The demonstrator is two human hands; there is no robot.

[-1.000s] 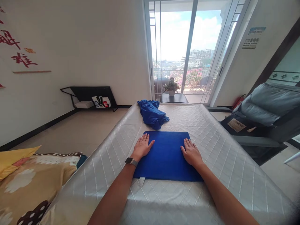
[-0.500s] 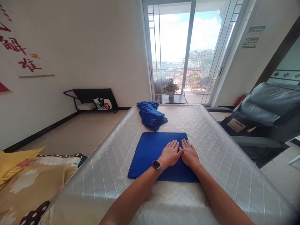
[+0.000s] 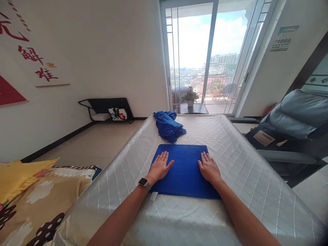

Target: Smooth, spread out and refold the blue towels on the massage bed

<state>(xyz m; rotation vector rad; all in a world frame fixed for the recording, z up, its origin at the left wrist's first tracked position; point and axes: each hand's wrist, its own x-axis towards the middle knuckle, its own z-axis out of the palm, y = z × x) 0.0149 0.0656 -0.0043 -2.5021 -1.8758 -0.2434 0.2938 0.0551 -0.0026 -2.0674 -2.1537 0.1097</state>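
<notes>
A flat blue rectangle of folded fabric (image 3: 183, 171) lies on the silvery quilted cover (image 3: 123, 174) in front of me. My left hand (image 3: 160, 166), with a watch (image 3: 143, 182) on its wrist, rests palm down on the fabric's left side, fingers stretched and thumb apart. Across from it, my right hand (image 3: 208, 167) lies flat on the right side, its fingers extended too. Bare blue fabric shows between the hands. A small white tag (image 3: 153, 196) sticks out at the near left edge. Beyond the fabric, a crumpled blue cloth (image 3: 169, 126) lies in a heap.
At the lower left are patterned bedding (image 3: 64, 184) and a yellow pillow (image 3: 20, 177). A grey recliner (image 3: 289, 136) stands to the right. Past the far edge, a potted plant (image 3: 190, 99) sits on a chair before the glass sliding door (image 3: 194, 41).
My hands have moved apart: the left slid left across the blue fabric, the right lies near its right edge. The white tag has come into view. The head view has turned slightly left.
</notes>
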